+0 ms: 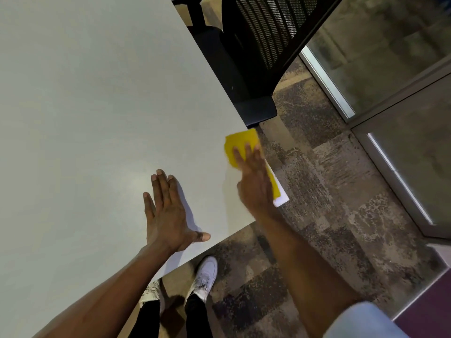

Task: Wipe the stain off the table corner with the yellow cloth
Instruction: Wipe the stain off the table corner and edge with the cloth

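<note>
Dim, even overhead light; the right hand (255, 181) is motion-blurred, and straight edges bow near the borders.

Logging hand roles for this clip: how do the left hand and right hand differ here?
The left hand lies flat on the bare table; the right hand presses the cloth. The left hand is farther from the corner; the right hand is at it. The left hand looks sharp; the right hand is blurred. Both are palm down with straight fingers.
</note>
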{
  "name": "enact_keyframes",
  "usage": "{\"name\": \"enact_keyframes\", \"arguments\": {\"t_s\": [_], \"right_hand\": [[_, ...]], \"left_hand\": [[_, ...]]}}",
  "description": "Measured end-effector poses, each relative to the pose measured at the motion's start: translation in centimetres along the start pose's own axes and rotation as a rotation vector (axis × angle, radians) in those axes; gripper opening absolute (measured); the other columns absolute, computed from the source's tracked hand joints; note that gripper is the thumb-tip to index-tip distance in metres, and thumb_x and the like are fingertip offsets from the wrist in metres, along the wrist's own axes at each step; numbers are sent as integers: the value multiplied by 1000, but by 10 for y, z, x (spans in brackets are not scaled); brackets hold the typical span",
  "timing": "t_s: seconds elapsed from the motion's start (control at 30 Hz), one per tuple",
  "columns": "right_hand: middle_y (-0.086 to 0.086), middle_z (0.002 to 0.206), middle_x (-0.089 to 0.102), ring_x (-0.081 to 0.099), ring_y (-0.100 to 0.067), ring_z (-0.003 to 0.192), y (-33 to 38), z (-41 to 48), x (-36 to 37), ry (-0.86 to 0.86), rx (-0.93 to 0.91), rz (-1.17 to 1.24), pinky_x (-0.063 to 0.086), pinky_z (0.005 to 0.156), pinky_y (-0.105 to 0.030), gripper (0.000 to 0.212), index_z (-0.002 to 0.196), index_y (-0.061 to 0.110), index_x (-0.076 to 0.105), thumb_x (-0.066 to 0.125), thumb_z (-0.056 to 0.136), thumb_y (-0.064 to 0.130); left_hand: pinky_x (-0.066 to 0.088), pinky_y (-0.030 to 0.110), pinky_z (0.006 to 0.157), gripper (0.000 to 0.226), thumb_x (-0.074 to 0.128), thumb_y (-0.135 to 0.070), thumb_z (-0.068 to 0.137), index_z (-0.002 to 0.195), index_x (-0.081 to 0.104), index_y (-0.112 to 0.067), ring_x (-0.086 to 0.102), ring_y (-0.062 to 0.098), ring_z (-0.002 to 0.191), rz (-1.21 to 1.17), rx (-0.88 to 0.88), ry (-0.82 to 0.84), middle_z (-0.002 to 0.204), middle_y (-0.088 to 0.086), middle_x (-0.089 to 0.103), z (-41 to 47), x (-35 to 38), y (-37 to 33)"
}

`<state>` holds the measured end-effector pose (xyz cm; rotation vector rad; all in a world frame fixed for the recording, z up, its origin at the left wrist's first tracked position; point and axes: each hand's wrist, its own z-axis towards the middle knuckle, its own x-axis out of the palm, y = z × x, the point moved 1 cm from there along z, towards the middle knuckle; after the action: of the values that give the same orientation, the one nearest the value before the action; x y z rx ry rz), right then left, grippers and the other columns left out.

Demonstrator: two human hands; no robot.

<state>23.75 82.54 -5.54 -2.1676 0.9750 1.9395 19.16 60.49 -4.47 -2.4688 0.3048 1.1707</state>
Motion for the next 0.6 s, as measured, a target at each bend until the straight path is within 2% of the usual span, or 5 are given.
{"name": "enact_keyframes", "arguments": {"t_s": [0.1,0.23,0.33,0.43,0.6], "right_hand": [[-12,175,2,-3,-33,163,-5,27,-10,-27,53,-3,13,131,-44,85,166,21,15,42,92,-11],[-12,175,-5,-11,-33,162,1,-23,8,-33,15,34,13,131,-48,91,166,17,9,47,88,-13],[-9,175,-5,-13,-30,162,-8,-81,22,-11,11,46,33,124,-52,101,166,20,11,48,81,-20],[-2,176,2,-7,-24,163,-17,-108,26,12,48,40,57,102,-53,105,166,27,16,47,78,-21],[-8,175,5,-4,-30,163,-24,-42,8,5,45,19,36,124,-52,102,165,23,20,48,77,-20]], "left_hand": [[-8,60,131,180,55,-107,41,160,-29,-2,-41,36,155,-8,5,14,164,18,-46,-1,-2,-1],[-9,60,131,179,72,-98,48,159,-32,-3,-44,35,153,-9,-8,30,162,17,-50,-3,-4,-2],[-11,59,131,178,73,-96,50,159,-34,-3,-46,35,152,-10,-19,40,160,17,-52,-3,-6,-3],[-10,58,131,177,74,-94,53,159,-34,-3,-46,35,152,-14,-26,40,160,17,-52,-2,-7,-4],[-10,60,131,178,74,-95,52,157,-36,-2,-46,37,151,-10,-28,55,159,19,-53,0,-6,-5]]}}
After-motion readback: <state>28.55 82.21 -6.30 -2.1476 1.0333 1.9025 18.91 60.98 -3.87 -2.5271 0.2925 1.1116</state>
